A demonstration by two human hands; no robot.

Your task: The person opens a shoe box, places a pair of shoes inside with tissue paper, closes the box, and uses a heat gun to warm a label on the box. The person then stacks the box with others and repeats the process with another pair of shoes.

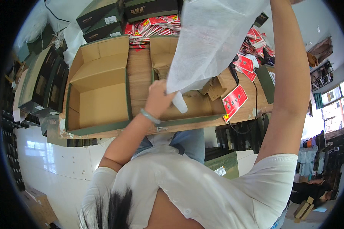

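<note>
My left hand, with a pale bangle at its wrist, is closed on the lower left corner of a thin white cloth-like sheet. A small white end of it hangs below my fingers. The sheet is lifted up and slants toward the top right. My right arm reaches to the top edge; only a sliver of my right hand shows, its fingers cut off. Beneath the sheet stands an open box with brown cardboard inside, partly covered. Left of it is another open box with nothing inside.
Red printed cards lie in piles at the table's back, and one red card rests at the right with a black cable nearby. Closed dark green boxes are stacked behind and at the left. Another person is far right.
</note>
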